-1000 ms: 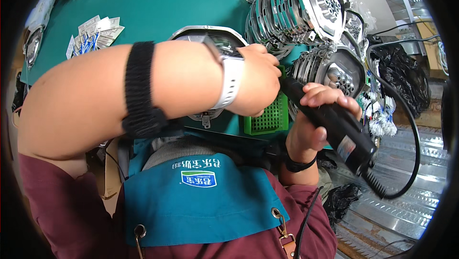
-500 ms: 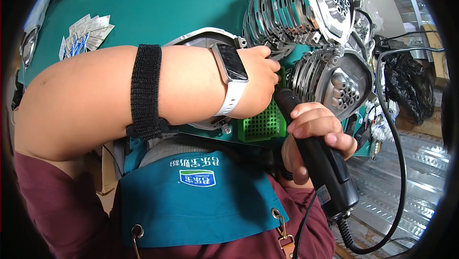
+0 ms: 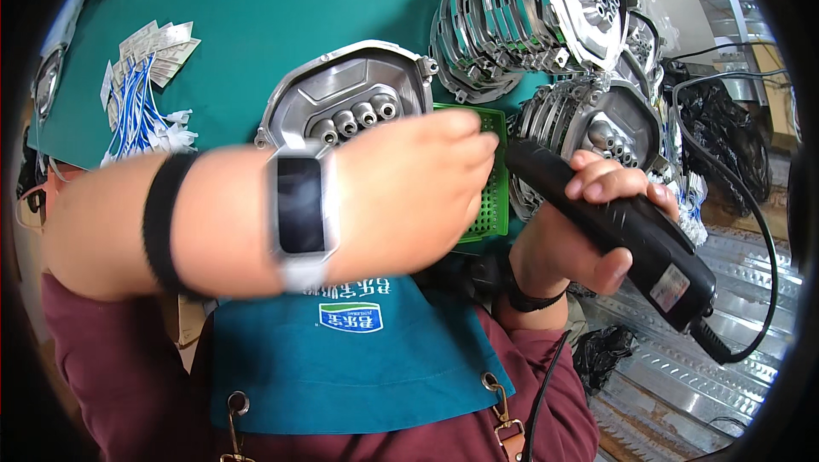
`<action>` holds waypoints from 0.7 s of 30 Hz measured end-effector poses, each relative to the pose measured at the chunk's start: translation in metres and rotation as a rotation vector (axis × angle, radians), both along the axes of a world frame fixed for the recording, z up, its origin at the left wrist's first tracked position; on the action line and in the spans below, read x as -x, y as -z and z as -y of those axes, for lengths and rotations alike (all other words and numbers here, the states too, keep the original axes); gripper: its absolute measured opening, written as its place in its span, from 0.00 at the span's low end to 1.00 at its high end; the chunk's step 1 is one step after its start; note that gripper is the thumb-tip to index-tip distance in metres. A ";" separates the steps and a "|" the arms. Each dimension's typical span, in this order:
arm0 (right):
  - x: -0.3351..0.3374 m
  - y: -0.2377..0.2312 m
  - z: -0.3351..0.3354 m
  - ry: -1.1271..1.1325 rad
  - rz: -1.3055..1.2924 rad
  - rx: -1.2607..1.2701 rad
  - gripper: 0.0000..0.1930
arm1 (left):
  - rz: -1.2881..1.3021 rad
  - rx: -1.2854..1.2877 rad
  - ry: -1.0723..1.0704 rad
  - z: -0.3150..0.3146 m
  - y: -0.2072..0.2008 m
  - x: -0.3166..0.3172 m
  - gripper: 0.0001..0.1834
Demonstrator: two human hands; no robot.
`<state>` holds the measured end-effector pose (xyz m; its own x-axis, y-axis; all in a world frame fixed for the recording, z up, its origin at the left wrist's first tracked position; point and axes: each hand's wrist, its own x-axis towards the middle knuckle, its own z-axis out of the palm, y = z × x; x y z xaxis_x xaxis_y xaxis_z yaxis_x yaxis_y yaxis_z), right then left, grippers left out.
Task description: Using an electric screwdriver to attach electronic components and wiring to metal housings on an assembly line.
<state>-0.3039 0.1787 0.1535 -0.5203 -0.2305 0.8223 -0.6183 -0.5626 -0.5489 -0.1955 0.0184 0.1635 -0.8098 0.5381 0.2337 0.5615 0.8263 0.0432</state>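
Observation:
My right hand (image 3: 550,240) grips a black corded electric screwdriver (image 3: 644,253), held at a slant with its front end near my left fingertips. My left hand (image 3: 409,185) reaches across from the left with its fingers curled together; whatever they pinch, if anything, is hidden. Below that hand and partly covered by it lies a green perforated plastic basket (image 3: 500,193). Just beyond my left wrist, a silver cast-metal housing (image 3: 328,91) with a row of round bosses rests on the green table mat, its near part covered by my arm.
Stacks of similar metal housings (image 3: 490,31) stand at the far right, with another stack (image 3: 554,121) nearer. Blue-and-white wire leads (image 3: 141,104) with paper tags lie at the left. A black plastic bag (image 3: 725,138) and the looping tool cord (image 3: 768,240) are at the right.
My left forearm has swung nearer to me, uncovering the metal housing and wire leads. My right hand has moved right with the electric screwdriver, which now tilts more toward level.

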 end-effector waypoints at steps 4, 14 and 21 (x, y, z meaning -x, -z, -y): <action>0.002 0.003 0.004 0.041 0.028 -0.054 0.34 | -0.034 -0.188 -0.222 -0.007 0.014 -0.047 0.19; 0.006 0.005 0.010 0.143 0.039 -0.099 0.31 | -0.185 -0.189 -0.195 0.020 0.048 -0.066 0.11; -0.007 -0.005 0.034 0.264 0.222 -0.057 0.26 | -0.225 -0.218 -0.055 0.032 0.056 -0.078 0.06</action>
<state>-0.2967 0.1450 0.1585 -0.7330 -0.1065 0.6719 -0.6002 -0.3635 -0.7124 -0.1175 -0.0138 0.1077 -0.7511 0.4127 0.5153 0.5319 0.8407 0.1021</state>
